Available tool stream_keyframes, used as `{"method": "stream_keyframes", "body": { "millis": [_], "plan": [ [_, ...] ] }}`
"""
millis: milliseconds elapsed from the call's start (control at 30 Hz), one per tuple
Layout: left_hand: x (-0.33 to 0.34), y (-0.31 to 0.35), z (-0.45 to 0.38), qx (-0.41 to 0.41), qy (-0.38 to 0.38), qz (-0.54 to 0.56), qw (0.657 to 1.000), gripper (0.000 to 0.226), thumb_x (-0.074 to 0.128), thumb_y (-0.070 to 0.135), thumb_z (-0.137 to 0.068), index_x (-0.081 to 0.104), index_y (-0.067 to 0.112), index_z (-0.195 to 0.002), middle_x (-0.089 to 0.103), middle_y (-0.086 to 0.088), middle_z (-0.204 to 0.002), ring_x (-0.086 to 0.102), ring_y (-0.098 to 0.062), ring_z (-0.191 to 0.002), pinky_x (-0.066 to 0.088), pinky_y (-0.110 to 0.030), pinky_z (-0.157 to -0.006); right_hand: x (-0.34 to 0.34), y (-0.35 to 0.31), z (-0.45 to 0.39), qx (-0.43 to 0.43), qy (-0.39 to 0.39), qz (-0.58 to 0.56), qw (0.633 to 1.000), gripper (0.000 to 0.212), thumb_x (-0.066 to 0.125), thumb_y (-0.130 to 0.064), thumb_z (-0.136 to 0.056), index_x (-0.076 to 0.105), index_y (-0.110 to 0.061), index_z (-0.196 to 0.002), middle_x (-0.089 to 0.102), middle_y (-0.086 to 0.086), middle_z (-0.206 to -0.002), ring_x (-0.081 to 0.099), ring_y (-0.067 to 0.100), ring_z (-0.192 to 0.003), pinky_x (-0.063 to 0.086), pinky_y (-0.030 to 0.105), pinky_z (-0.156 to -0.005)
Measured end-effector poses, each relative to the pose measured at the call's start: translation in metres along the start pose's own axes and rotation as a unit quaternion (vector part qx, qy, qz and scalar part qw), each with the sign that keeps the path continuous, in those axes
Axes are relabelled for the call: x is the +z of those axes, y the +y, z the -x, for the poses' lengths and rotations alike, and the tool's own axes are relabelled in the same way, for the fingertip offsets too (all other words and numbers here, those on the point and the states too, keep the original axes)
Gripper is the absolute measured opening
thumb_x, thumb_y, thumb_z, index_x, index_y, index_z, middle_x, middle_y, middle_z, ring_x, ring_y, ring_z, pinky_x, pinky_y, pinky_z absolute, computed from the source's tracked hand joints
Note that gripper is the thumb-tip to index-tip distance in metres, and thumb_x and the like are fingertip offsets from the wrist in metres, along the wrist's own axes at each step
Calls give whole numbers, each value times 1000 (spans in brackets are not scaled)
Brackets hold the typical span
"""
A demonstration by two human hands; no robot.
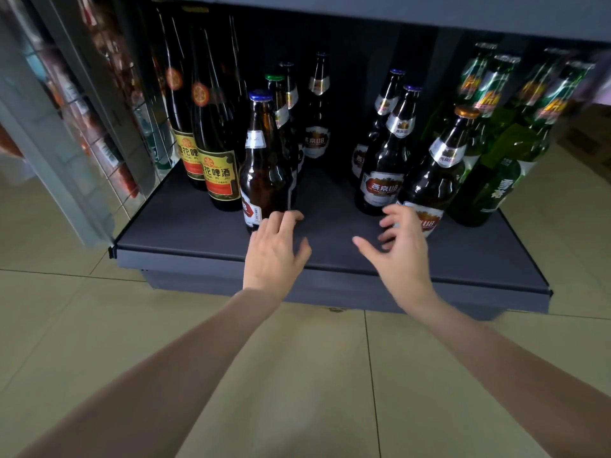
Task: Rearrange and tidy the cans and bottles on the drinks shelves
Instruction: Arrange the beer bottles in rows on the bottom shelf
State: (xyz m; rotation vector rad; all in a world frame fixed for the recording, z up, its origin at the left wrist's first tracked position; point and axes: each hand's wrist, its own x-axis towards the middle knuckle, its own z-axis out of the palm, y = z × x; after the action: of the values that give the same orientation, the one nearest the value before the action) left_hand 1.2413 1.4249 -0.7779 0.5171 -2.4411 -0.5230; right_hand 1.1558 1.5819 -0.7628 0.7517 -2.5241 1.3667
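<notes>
Both hands (left hand (274, 249), right hand (401, 252)) hover spread, holding nothing, before brown bottles (264, 160).

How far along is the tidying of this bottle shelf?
Early to midway, I'd judge. Done: the tall bottles at left stand in a neat row. In hand: nothing gripped; the left hand reaches the blue-capped bottle, the right hand the orange-capped one. Left: the brown bottles are scattered, and the green bottles look crowded.

Dark shelf (185, 226): brown bottles (383, 160) L+ctr, green bottles (489, 180) R, all upright.
</notes>
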Motion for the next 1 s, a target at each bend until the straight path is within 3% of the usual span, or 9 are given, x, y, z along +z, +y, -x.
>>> {"method": "stream_keyframes", "body": {
  "millis": [200,333,533,700,867,1000],
  "plan": [
    [30,21,-24,-59,-103,51,992,53,44,14,-94,25,8,-143,34,-10,-142,34,-23,-129,29,-28,-101,49,-19,-84,41,-42,-103,993,66,76,-25,-77,39,-11,-130,53,2,-113,57,14,-97,43,11,-73],
    [58,23,-51,-124,-134,43,982,55,41,20,-96,21,4,-144,28,-12,-148,29,-24,-135,24,-26,-104,81,-17,-140,68,-55,-125,988,72,76,-23,-77,34,-10,-134,52,9,-124,54,23,-113,44,31,-97],
    [75,20,-59,-232,-37,111,966,44,44,37,-95,43,19,-134,54,-2,-131,50,-22,-118,41,-31,-89,118,5,-186,112,-67,-182,974,78,73,-17,-81,25,-8,-142,48,11,-138,46,23,-126,34,18,-92],
    [78,21,-59,-230,-14,112,967,44,50,37,-92,46,20,-132,57,0,-128,53,-20,-116,44,-31,-87,138,12,-200,113,-55,-226,966,79,71,-5,-80,25,-5,-143,46,13,-139,44,22,-127,30,8,-84],
    [80,19,-61,-247,8,125,961,41,50,32,-92,49,20,-131,57,2,-127,51,-17,-117,40,-26,-87,154,9,-213,135,-66,-217,965,77,68,-6,-83,22,-6,-144,48,15,-137,46,24,-126,34,16,-90],
    [78,20,-58,-260,34,159,952,36,50,27,-92,53,20,-127,61,1,-122,53,-19,-114,39,-23,-86,159,8,-222,138,-57,-203,968,69,68,-8,-82,31,-4,-140,49,17,-135,48,27,-124,37,23,-93]
  ]
}}
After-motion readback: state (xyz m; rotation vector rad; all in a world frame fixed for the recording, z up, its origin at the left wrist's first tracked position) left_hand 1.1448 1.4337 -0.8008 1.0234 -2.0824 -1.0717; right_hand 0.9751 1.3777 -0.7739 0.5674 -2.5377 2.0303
